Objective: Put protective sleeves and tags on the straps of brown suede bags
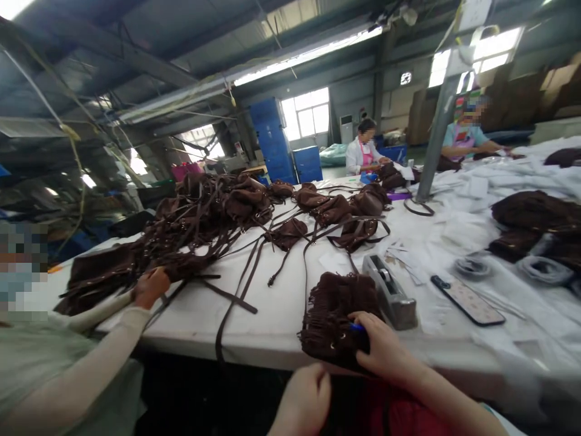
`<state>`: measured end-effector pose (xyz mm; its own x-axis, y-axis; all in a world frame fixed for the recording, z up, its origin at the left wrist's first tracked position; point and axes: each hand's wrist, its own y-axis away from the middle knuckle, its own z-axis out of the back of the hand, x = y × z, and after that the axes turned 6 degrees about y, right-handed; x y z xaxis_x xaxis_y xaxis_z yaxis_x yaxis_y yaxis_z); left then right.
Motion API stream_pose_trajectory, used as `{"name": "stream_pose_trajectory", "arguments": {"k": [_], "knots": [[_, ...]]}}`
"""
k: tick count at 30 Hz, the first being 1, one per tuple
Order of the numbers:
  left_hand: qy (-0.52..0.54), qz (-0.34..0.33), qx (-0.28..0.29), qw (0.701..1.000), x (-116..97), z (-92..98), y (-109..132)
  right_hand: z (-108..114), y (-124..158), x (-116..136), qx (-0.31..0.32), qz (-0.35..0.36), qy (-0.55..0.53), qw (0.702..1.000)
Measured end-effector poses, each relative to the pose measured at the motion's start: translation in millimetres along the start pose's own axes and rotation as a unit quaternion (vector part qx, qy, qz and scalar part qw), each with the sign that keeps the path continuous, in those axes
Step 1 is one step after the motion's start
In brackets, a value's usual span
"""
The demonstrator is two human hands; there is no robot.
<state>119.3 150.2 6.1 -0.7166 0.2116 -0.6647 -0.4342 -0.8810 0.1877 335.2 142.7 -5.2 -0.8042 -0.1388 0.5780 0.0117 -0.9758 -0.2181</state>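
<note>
A dark brown fringed bag (342, 303) lies at the front edge of the white-topped table, its flat strap running back over the tabletop. My right hand (379, 345) is closed at the bag's right side, with the blue end of a small object (356, 327) showing between thumb and fingers; its kind is hidden. Below the table edge, just in front of the bag, my left hand (306, 393) is curled into a fist. Whatever it may hold cannot be seen. Right beside the bag stands a grey tape dispenser (390, 297).
A phone (467, 300) and rolls of clear tape (544, 269) lie to the right. Brown bags with straps (213, 206) are heaped at left, where a co-worker's hand (152, 287) rests on one. A metal post (436, 133) rises from the table; two people work beyond.
</note>
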Motion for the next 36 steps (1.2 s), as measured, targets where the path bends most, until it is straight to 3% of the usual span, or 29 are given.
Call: {"name": "stream_pose_trajectory", "arguments": {"k": [3, 5, 9, 12, 14, 16, 19, 23, 26, 29, 32, 36], "knots": [[-0.048, 0.026, -0.134, 0.989, 19.9, 34.0, -18.6, -2.6, 20.0, -18.2, 0.0, -0.023, -0.008, 1.0], [-0.062, 0.006, -0.156, 0.986, 29.1, 42.7, -38.0, -3.8, 28.9, -24.0, -0.006, -0.032, -0.011, 0.999], [-0.084, -0.052, -0.077, 0.992, 40.0, 33.0, -71.8, -4.4, 33.0, -27.7, -0.009, -0.053, -0.008, 0.999], [-0.166, -0.07, -0.036, 0.983, 43.7, 32.4, -79.2, -4.0, 28.7, -29.9, -0.007, -0.084, 0.0, 0.996], [-0.197, -0.097, -0.028, 0.975, 43.5, 42.1, -73.2, -4.8, 24.6, -32.8, -0.007, -0.108, 0.004, 0.994], [-0.154, -0.094, 0.009, 0.984, 40.0, 55.5, -59.8, -7.0, 19.5, -36.1, -0.006, -0.134, 0.005, 0.991], [0.015, 0.003, 0.122, 0.992, 28.9, 71.6, -30.6, -10.2, 9.7, -38.9, 0.0, -0.163, -0.009, 0.987], [0.267, 0.081, 0.218, 0.935, 7.8, 82.1, 8.8, -7.9, -6.9, -35.7, -0.011, -0.177, -0.043, 0.983], [0.459, 0.08, 0.24, 0.852, -8.0, 86.2, 26.9, -4.4, -19.4, -30.9, -0.012, -0.201, -0.069, 0.977], [0.576, 0.082, 0.242, 0.776, -19.7, 87.4, 33.7, -4.5, -28.0, -27.0, -0.006, -0.233, -0.103, 0.967], [0.624, 0.077, 0.234, 0.742, -25.5, 85.7, 33.7, -7.6, -31.8, -26.9, -0.001, -0.248, -0.124, 0.961], [0.658, 0.071, 0.212, 0.719, -29.2, 80.3, 31.8, -11.7, -32.7, -33.0, -0.007, -0.255, -0.147, 0.956]]}}
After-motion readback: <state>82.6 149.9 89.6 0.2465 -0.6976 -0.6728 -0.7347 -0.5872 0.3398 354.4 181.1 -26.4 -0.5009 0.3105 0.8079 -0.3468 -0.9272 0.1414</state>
